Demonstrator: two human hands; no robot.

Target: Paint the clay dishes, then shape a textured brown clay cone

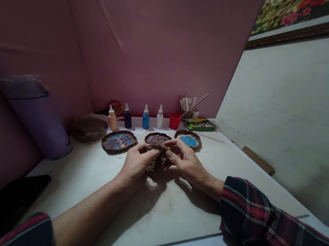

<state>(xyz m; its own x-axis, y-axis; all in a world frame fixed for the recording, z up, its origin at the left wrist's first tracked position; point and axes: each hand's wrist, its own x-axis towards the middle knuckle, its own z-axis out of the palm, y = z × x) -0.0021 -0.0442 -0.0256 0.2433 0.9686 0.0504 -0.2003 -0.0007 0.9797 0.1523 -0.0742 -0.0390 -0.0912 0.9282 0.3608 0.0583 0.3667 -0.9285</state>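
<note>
Both my hands meet over the middle of the white table (113,229). My left hand (138,163) and my right hand (185,159) pinch a small brown clay piece (159,146) between their fingertips, just above a brown clay dish (155,164) that my fingers partly hide. Behind them lie three painted clay dishes: a large one with blue paint (119,141), a middle one (157,137) and a small one with a light blue centre (189,139).
Several paint bottles (145,117) stand in a row at the back beside a red cup (175,120) with brushes. A lump of clay (89,127) and a purple flask (37,113) stand back left. A dark object (9,203) lies at left. Pink boards wall the table.
</note>
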